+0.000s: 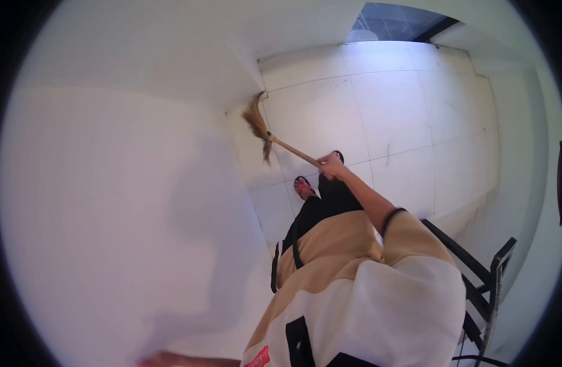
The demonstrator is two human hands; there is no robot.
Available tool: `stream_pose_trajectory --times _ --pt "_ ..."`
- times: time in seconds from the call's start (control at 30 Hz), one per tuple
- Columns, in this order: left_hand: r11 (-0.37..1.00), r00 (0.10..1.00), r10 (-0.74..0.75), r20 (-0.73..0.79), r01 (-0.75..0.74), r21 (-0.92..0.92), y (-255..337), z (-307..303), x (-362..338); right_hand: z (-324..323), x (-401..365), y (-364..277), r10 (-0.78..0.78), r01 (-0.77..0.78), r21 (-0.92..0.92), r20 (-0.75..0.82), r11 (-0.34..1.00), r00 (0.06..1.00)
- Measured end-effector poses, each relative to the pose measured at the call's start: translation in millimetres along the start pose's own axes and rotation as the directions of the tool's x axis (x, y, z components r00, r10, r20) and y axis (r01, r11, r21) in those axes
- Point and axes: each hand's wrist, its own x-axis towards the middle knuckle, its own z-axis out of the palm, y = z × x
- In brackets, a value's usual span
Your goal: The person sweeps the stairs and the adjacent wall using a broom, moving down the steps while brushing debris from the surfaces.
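Two bare hands show, set well apart. Farthest left is the wall (97,183), a broad pale surface with a soft shadow on it. Low against it, at the bottom edge of the view, the left hand (155,359) is blurred and partly cut off; whether its fingers are apart or closed cannot be told, and nothing can be made out in it. Next comes the broom (296,151), its bristles (255,121) fanned beside the corner where wall and tiles meet, its handle slanting down toward the body. Whether the bristles press on the tiles is hard to tell. One sandalled foot (303,188) stands below the handle. Just right of it, the right hand (331,166) has its fingers wrapped around the handle near the end, with the other foot partly hidden behind. Farther right, the floor (397,104) carries a faint streak (388,154) and a few dark specks, so some marks seem to be left there. No gathered heap can be made out, and how much floor is done cannot be judged. At far right is a black frame (492,275).
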Motion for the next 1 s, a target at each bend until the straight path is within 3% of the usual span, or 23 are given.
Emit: stream_pose_trajectory --times 0.03,0.07,0.13,0.17,0.2,0.23,0.27,0.3,0.37,0.43,0.5,0.53,0.6,0.63,0.67,0.7,0.73,0.8,0.83,0.87,0.9,0.93,1.0 --pt "0.981 0.998 0.06 0.022 -0.055 -0.187 51.3 31.6 15.6 -14.0 0.9 -31.6 0.066 -0.069 0.067 0.045 0.995 0.997" --pt "0.924 0.992 0.121 0.043 -0.096 -0.369 102.7 63.2 31.3 -27.9 22.2 -25.7 0.081 -0.08 0.046 -0.021 0.996 0.996" --pt "0.837 0.957 0.282 0.072 -0.208 -0.506 212.1 103.1 68.6 -51.1 78.5 9.1 0.06 -0.063 -0.015 -0.186 0.998 0.981" --pt "0.765 0.921 0.39 0.018 -0.313 -0.563 250.7 124.1 83.1 -70.4 105.4 40.6 0.022 -0.041 -0.059 -0.284 0.997 0.959" --pt "0.67 0.888 0.456 -0.052 -0.381 -0.637 291.3 147.0 99.2 -98.7 109.0 48.3 0.128 -0.132 0.002 -0.251 0.991 0.959" --pt "0.513 0.818 0.534 -0.215 -0.516 -0.686 334.7 165.2 120.1 -134.6 98.9 54.6 0.231 -0.223 0.064 -0.217 0.973 0.948" --pt "0.5 0.836 0.493 -0.242 -0.5 -0.707 383.6 165.9 135.5 -161.7 83.7 60.6 0.265 -0.242 0.116 -0.27 0.963 0.926" --pt "0.448 0.776 0.517 -0.362 -0.605 -0.659 423.9 177.7 155.7 -187.1 74.2 66.7 0.297 -0.256 0.164 -0.319 0.953 0.9" --pt "0.456 0.73 0.504 -0.461 -0.678 -0.576 486.3 201.9 191.1 -215.0 58.2 92.7 0.023 -0.115 -0.188 -0.432 0.975 0.902" --pt "0.419 0.723 0.456 -0.519 -0.689 -0.591 548.1 220.3 216.2 -234.7 -3.9 53.5 0.073 -0.047 0.072 -0.422 0.996 0.904" --pt "0.657 0.742 0.322 -0.588 -0.622 -0.426 590.1 242.3 204.1 -238.8 -49.3 9.8 0.105 -0.025 0.26 -0.299 0.965 0.948" --pt "0.758 0.737 0.249 -0.629 -0.552 -0.347 610.1 256.6 197.2 -231.0 -54.1 -1.5 0.092 0.011 0.313 -0.313 0.95 0.945" --pt "0.726 0.72 0.279 -0.636 -0.591 -0.351 609.1 262.0 199.1 -212.0 -30.3 -27.7 -0.041 0.15 0.337 -0.309 0.93 0.95" --pt "0.746 0.732 0.307 -0.608 -0.582 -0.324 605.1 262.2 197.0 -191.5 13.1 -21.0 -0.211 0.288 0.209 -0.325 0.935 0.922" --pt "0.715 0.719 0.284 -0.634 -0.599 -0.359 605.1 257.2 196.4 -201.7 23.7 -62.3 -0.043 0.081 0.348 -0.117 0.934 0.992" --pt "0.755 0.679 0.309 -0.666 -0.601 -0.262 593.0 281.5 197.7 -179.6 74.6 -64.2 -0.229 0.266 0.16 -0.216 0.951 0.949" --pt "0.72 0.71 0.306 -0.634 -0.608 -0.334 602.7 259.4 193.3 -164.2 131.6 -72.2 -0.157 0.162 0.049 -0.089 0.986 0.984" --pt "0.683 0.697 0.342 -0.63 -0.645 -0.343 612.0 245.5 192.4 -163.1 207.3 -79.2 0.07 -0.093 0.333 0.081 0.938 0.994" --pt "0.682 0.675 0.383 -0.63 -0.667 -0.3 607.2 251.3 194.0 -162.4 255.8 -50.3 -0.18 0.174 -0.144 -0.036 0.974 0.983" --pt "0.716 0.661 0.379 -0.647 -0.653 -0.248 606.2 252.0 197.9 -171.6 291.6 -21.4 -0.44 0.337 -0.603 -0.026 0.723 0.898" --pt "0.749 0.652 0.376 -0.658 -0.632 -0.198 603.5 250.8 199.1 -197.5 287.4 2.9 -0.464 0.129 -0.691 -0.323 0.711 0.825" --pt "0.731 0.645 0.383 -0.662 -0.649 -0.209 601.4 248.7 200.6 -233.5 294.1 42.5 -0.432 0.164 -0.649 -0.278 0.743 0.858" --pt "0.697 0.626 0.395 -0.672 -0.681 -0.225 601.9 243.3 206.4 -342.5 251.6 86.1 -0.447 0.178 -0.787 -0.137 0.591 0.884"
